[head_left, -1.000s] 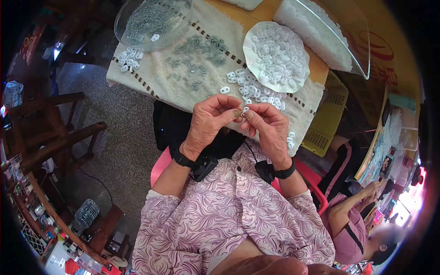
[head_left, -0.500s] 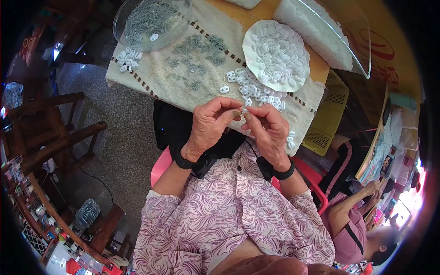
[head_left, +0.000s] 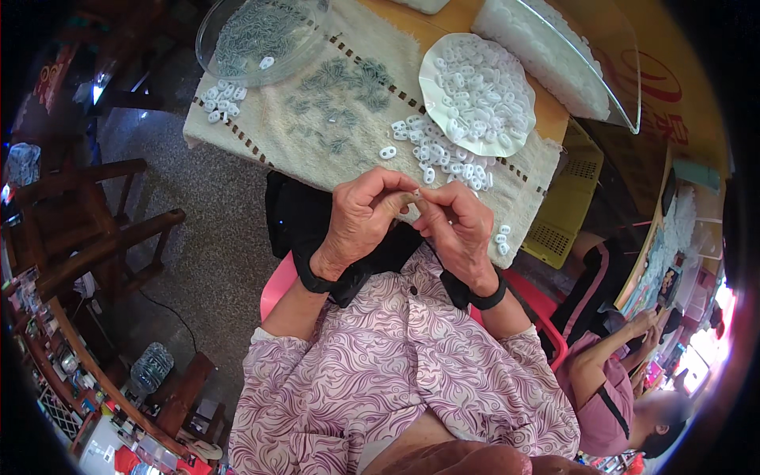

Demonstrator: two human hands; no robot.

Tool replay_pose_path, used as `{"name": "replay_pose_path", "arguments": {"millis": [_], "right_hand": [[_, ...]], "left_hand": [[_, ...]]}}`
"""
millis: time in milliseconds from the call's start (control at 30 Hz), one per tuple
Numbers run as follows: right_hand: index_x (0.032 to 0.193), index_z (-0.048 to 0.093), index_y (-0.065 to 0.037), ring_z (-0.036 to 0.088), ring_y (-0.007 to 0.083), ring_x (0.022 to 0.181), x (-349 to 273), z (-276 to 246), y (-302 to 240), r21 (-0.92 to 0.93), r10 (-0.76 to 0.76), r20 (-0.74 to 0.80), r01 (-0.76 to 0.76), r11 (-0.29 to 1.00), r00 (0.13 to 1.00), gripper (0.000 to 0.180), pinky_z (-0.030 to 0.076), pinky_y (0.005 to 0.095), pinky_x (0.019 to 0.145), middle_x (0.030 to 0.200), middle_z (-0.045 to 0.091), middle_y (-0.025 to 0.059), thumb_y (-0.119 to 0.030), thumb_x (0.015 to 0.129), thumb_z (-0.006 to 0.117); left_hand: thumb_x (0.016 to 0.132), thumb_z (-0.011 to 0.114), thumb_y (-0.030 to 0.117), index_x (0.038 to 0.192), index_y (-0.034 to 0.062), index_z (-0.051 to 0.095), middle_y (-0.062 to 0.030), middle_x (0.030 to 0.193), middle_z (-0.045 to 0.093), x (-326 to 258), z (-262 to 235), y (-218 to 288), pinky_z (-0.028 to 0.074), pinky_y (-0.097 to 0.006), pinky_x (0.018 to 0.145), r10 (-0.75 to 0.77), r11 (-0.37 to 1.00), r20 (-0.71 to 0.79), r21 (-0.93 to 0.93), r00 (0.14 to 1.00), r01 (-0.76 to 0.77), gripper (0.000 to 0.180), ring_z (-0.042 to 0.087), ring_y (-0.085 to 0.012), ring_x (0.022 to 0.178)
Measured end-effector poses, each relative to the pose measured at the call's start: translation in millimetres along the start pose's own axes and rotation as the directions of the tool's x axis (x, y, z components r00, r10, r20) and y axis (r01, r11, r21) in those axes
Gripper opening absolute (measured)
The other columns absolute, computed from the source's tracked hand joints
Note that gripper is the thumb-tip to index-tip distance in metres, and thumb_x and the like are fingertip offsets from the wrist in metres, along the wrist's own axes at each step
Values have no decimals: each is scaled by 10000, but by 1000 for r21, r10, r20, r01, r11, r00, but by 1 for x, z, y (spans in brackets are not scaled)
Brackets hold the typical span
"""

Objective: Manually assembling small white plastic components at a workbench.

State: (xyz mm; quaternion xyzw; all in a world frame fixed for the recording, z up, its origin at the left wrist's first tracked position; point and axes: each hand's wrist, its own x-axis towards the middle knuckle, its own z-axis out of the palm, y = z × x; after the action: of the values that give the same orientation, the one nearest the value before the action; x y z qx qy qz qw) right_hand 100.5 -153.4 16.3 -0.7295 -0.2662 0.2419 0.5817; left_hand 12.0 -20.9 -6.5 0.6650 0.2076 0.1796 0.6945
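My left hand [head_left: 358, 222] and my right hand [head_left: 461, 234] meet at the fingertips over the table's near edge. Thumbs and forefingers of both are pinched on a small white plastic piece [head_left: 417, 192], mostly hidden by the fingers. Just beyond them, a pile of white oval pieces with two holes [head_left: 431, 146] lies on the beige cloth [head_left: 277, 119]. One loose white oval piece [head_left: 387, 153] sits apart, left of the pile. Small grey metal springs [head_left: 348, 83] are scattered farther off.
A scalloped white plate [head_left: 434, 99] heaped with white pieces stands at the far right. The round clear tray [head_left: 207, 47] at far left holds many springs. A clear bin [head_left: 586, 59] of white parts, a yellow crate [head_left: 554, 229] and another person [head_left: 606, 388] are on the right.
My fingertips have shifted slightly left and closed tighter together, covering more of the white piece. My right hand has tilted a little inward. Things on the cloth look the same.
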Motion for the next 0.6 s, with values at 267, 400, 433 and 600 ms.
{"name": "replay_pose_path", "arguments": {"millis": [267, 400, 433, 600], "right_hand": [[1022, 604, 45, 653, 110, 683, 0, -6, 4, 319, 197, 24, -195, 928, 980, 126, 539, 210, 571, 833, 666, 88, -11, 912, 578], [1042, 597, 49, 652, 107, 699, 0, -8, 4, 319, 233, 27, -229, 920, 972, 142, 548, 216, 601, 817, 664, 93, -11, 916, 570], [1042, 597, 49, 652, 107, 699, 0, -8, 3, 319, 233, 27, -229, 920, 972, 142, 548, 216, 601, 817, 664, 93, -11, 916, 570], [1028, 600, 46, 653, 104, 703, 0, -6, 2, 302, 224, 20, -220, 928, 974, 128, 545, 207, 593, 797, 663, 89, -10, 917, 568]], "left_hand": [[897, 607, 30, 993, -23, 627, -48, 853, 674, 0, 6, 3, 497, -206, 643, -107, 976, 4, -188, 994, 105, 111, 630, -83, 737], [894, 617, 56, 968, -15, 629, -48, 825, 662, 0, 5, -1, 488, -220, 626, -67, 994, 0, -81, 998, 67, 103, 619, -87, 735], [890, 622, 59, 955, -13, 628, -51, 807, 656, 0, 5, -2, 484, -228, 619, -30, 999, 6, -11, 1000, 30, 98, 616, -92, 726], [873, 635, 56, 906, -9, 614, -69, 750, 627, -1, 9, -7, 469, -256, 581, -8, 999, -29, 50, 1000, 9, 76, 599, -122, 661]]}}
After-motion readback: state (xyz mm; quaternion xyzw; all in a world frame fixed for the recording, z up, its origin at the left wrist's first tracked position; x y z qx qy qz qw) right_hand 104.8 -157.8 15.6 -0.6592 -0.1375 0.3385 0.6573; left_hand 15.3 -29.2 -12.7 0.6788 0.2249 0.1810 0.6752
